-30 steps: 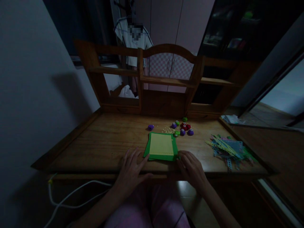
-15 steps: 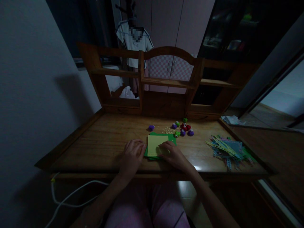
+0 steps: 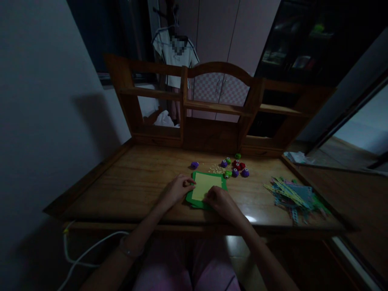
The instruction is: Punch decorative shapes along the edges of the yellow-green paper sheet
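Note:
A pale yellow sheet of paper [image 3: 206, 185] lies on top of a green sheet with rounded corners [image 3: 224, 185], whose border shows around it. My left hand [image 3: 179, 189] rests at the left edge of the yellow sheet, fingertips touching it with a gap between them. Over the lower right part of that sheet is my right hand [image 3: 220, 199], its fingers curled and closed at the paper's edge. The hand hides that corner. Another green layer peeks out below the lower left. Just behind the sheets are a green toy with eyes [image 3: 227, 174] and scattered small pale bits [image 3: 216, 169].
Several purple, red and green toys with eyes stand behind, including a lone purple one [image 3: 194, 165]. A pile of coloured perforated plastic strips [image 3: 292, 196] lies at the right of the wooden desk [image 3: 130, 182]. A wooden shelf [image 3: 218, 107] rises at its back.
The yellow sheet now sits slightly turned, with more green border showing around it. My left fingers have come onto its left edge, and my right fingers have curled. The view has shifted slightly.

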The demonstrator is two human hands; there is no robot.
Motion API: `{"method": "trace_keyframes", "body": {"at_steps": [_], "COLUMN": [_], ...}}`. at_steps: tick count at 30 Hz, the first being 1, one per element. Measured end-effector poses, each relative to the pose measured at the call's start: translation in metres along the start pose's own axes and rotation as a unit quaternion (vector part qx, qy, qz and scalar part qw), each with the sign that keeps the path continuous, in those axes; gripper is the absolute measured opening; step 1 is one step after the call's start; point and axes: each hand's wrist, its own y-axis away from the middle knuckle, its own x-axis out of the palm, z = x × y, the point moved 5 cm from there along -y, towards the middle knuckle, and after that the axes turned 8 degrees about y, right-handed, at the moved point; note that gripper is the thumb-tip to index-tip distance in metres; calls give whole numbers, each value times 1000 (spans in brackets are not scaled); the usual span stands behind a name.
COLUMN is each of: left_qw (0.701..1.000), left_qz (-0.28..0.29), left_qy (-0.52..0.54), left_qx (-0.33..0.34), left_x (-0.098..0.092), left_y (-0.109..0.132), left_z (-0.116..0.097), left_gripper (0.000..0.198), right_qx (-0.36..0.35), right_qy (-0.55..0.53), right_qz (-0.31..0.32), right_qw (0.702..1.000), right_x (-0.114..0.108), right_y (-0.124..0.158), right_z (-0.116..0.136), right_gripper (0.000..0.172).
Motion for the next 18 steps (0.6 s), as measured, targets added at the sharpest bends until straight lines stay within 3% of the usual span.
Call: {"method": "trace_keyframes", "body": {"at_steps": [7,18], "left_qw": [996,987], "left_qz": [74,157], "left_qy": [49,31], "left_qx": [-14,7], "left_x": [6,-2], "left_y": [-4,-9], "left_z": [8,-2], "left_gripper": [25,33], "right_qx": [-43,-42], "right_qy": [15,-15], "right_qz": [-14,71], "right_qw": [999,996], "right_x": [-2,25], "right_y": [-6,-25], "right_z": [16,31], "right_gripper": [23,19]}}
